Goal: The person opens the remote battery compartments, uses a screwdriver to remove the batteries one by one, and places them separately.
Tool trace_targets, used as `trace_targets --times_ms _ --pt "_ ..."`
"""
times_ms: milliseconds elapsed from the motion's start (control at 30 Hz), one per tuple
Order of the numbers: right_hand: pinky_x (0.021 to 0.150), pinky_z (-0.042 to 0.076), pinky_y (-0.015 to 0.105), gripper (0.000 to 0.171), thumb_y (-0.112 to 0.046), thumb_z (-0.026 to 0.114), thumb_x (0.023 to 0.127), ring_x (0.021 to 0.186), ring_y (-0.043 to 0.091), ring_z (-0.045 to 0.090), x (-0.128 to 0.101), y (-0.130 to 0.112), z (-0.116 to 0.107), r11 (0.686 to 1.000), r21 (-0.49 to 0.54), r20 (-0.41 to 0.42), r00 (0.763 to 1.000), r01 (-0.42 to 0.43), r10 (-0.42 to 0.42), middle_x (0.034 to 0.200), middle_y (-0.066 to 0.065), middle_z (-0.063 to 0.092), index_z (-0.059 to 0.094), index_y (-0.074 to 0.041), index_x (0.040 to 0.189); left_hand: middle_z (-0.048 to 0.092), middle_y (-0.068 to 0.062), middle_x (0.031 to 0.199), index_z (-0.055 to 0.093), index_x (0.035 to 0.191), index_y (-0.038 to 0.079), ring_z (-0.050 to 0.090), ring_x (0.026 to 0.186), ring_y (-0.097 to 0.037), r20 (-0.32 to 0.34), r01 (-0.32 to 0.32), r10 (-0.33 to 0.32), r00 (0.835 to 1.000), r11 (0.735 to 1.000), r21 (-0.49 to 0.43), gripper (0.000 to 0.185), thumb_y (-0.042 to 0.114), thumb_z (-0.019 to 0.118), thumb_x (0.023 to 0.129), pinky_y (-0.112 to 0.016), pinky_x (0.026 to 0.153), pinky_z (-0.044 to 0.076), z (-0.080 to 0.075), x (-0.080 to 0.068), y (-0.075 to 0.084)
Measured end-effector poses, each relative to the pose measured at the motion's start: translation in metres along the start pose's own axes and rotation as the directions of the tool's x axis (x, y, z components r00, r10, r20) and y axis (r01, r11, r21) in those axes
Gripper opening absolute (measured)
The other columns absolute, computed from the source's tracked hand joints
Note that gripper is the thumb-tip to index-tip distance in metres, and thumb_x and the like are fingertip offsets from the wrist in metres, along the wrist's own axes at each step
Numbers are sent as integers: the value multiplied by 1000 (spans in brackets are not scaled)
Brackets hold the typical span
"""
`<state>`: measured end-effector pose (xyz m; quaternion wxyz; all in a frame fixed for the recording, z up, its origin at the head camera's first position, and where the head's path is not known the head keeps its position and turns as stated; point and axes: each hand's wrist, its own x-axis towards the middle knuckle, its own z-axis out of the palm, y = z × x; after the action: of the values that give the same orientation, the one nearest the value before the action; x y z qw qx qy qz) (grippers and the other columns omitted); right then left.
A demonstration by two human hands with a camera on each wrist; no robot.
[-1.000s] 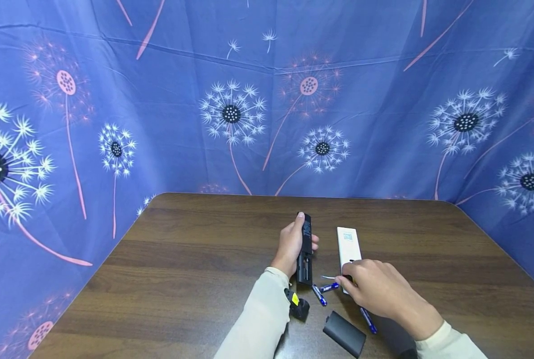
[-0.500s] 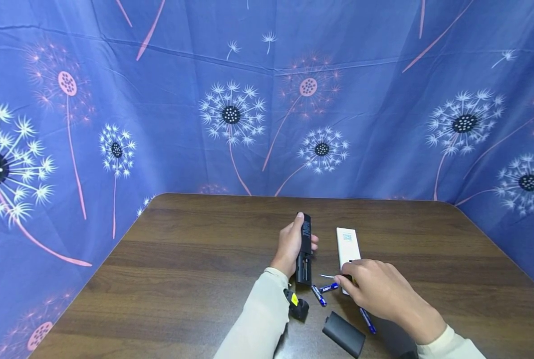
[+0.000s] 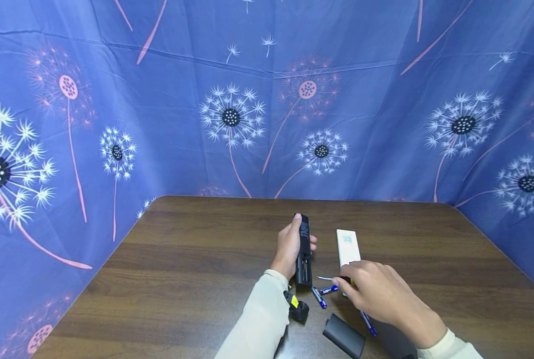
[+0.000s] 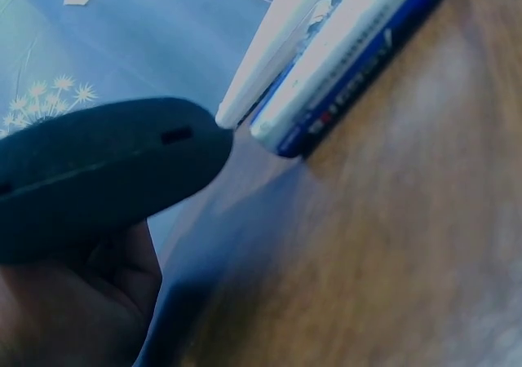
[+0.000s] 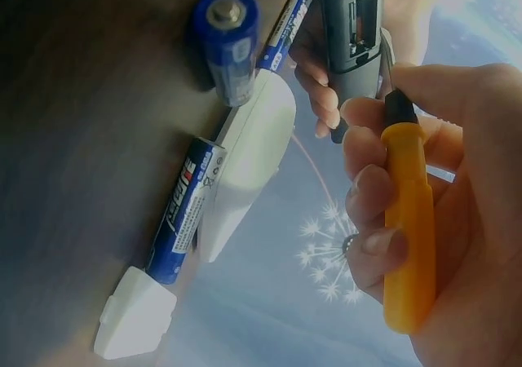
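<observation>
My left hand (image 3: 288, 249) grips a black remote control (image 3: 305, 242), its thumb along the upper end. The remote's lower end shows an uncovered battery compartment; what lies inside is too small to tell. In the right wrist view, my right hand (image 5: 481, 179) holds a screwdriver (image 5: 410, 228) with a yellow handle and black collar. Its thin metal shaft (image 3: 324, 277) points left at the remote, a little apart from it in the head view. Blue-and-white batteries, one of them (image 3: 319, 297) just below the remote, lie between the hands.
A white remote (image 3: 348, 245) lies partly behind the right hand, with another battery (image 3: 368, 323) nearer the front. A small white cover (image 5: 134, 314) shows in the right wrist view. A dark rounded block (image 3: 344, 335) rests on the brown table (image 3: 181, 279) near its front.
The screwdriver's shaft has shifted slightly left toward the black remote. Both hands keep their holds, and the head view has tilted a little.
</observation>
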<state>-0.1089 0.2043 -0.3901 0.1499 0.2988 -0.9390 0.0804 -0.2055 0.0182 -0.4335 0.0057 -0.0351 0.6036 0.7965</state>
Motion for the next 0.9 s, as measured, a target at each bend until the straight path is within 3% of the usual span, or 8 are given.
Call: trace_targets --times_ms 367,900 --pt "49 38 24 16 -33 71 94 58 -4 42 -1 0 1 1000 10 0 1000 -17 17 68 -23 48 67 -28 79 72 -12 83 57 134 6 68 65 -19 25 4 -4 1000 999 -32 66 61 42 101 -32 61 54 0 -1 0" --pt "49 36 24 18 -35 70 94 55 -3 40 -3 3 0 996 32 52 995 -87 85 67 -23 49 66 -30 77 72 -12 80 59 127 2 69 64 -19 17 24 -23 1000 999 -43 61 56 41 104 -33 58 54 1 -1 0"
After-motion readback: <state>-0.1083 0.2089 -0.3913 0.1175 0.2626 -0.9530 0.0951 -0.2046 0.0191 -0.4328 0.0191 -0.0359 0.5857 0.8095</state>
